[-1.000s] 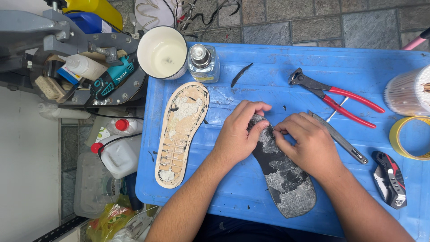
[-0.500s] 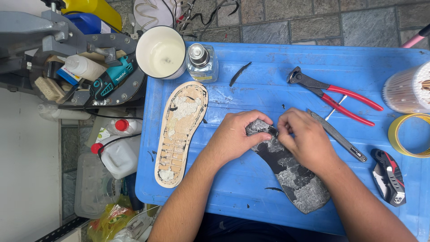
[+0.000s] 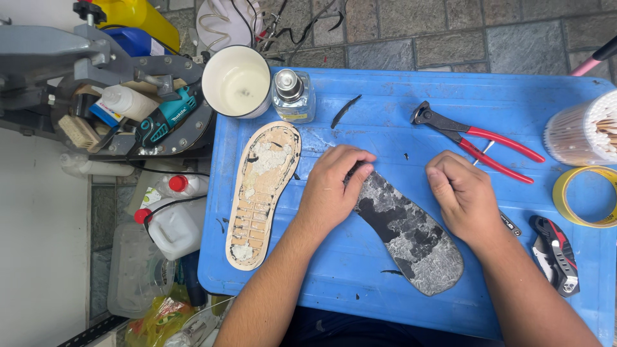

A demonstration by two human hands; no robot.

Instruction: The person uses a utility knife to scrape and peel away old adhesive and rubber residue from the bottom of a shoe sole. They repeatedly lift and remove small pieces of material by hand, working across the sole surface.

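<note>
A dark, mottled grey shoe insole (image 3: 408,234) is laid diagonally on the blue counter (image 3: 385,83), its toe end pinned under the curled fingers of the left hand (image 3: 334,189). The right hand (image 3: 464,196) is rested beside the insole's upper edge, fingers folded inward; whether anything is gripped in it cannot be told. A tan shoe sole (image 3: 260,193) with flaking pale residue is laid just left of the left hand. Red-handled pincers (image 3: 479,140) are placed behind the right hand. At the counter's rear edge a white cup (image 3: 236,82) is set beside a small clear glass bottle (image 3: 293,96) marked with a yellowish label. A roll of yellow tape (image 3: 585,196) and a red-and-black folding knife (image 3: 556,254) are seen at the right.
</note>
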